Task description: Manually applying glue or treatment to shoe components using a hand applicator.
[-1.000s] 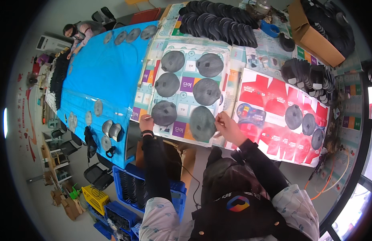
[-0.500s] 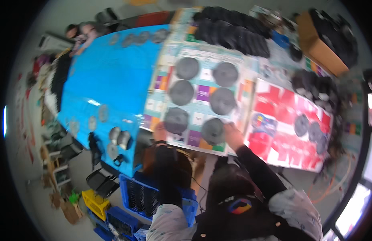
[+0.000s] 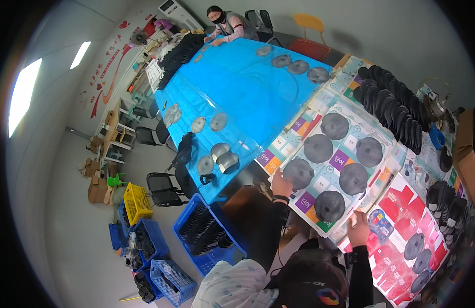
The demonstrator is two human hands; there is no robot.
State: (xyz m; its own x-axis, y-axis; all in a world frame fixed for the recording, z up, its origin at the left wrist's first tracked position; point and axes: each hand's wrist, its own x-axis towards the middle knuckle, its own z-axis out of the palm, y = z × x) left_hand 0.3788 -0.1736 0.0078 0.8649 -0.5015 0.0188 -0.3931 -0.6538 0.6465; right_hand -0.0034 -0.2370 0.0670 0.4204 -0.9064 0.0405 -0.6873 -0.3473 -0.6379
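Several round dark-grey discs lie in two rows on a printed board in front of me. My left hand has its fingers closed on the board's left edge, right beside a near-left disc. At the board's lower right edge, my right hand pinches the rim with bent fingers, close to the nearest disc. The undersides of both grips are hidden. The board rests on more printed sheets that cover the table.
Left of the board spreads a blue-covered table with scattered discs; a person sits at its far end. Stacked black curved pieces lie far right. A red-and-white sheet is at right. A blue crate of black parts stands lower left.
My view has swung left and tilted up, so the board appears farther right and turned. The right hand has shifted from next to a disc to the board's lower right edge.
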